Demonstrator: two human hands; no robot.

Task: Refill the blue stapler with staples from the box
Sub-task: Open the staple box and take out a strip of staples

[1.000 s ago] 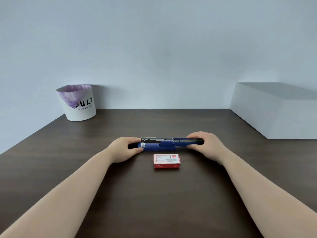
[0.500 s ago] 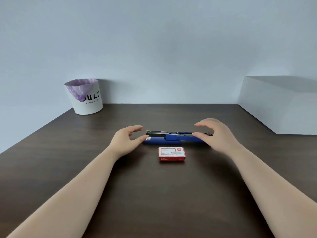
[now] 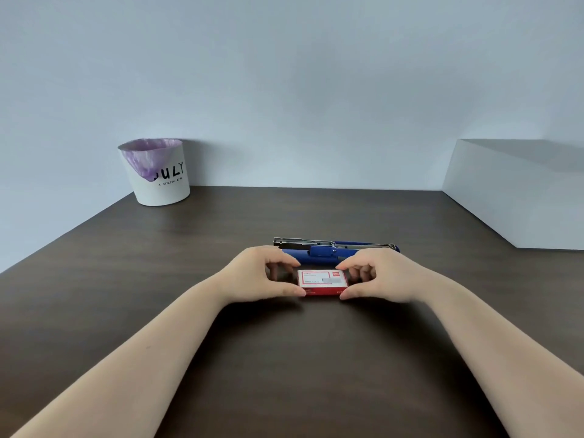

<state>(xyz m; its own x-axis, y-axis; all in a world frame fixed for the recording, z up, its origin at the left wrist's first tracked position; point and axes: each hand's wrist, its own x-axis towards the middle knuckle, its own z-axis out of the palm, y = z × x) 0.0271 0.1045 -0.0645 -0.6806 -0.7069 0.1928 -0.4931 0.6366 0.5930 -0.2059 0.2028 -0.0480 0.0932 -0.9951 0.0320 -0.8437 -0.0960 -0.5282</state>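
Note:
The blue stapler (image 3: 322, 251) lies opened out flat on the dark table, its metal staple rail (image 3: 303, 242) exposed along the far side. Just in front of it sits the small red and white staple box (image 3: 322, 279), flat on the table. My left hand (image 3: 259, 276) is at the box's left end and my right hand (image 3: 382, 276) is at its right end. On each hand the thumb tip touches a near corner and the index finger curls over a far corner. The other fingers are tucked behind. Neither hand touches the stapler.
A white bin (image 3: 158, 173) with a purple liner and the word "JULY" stands at the table's back left by the wall. A large white block (image 3: 518, 197) fills the back right corner. The dark table (image 3: 300, 358) stretches toward me between my forearms.
Both hands let go of the stapler, lifted off it, then came toward me and closed in on the two ends of the staple box. The stapler stays open on the table.

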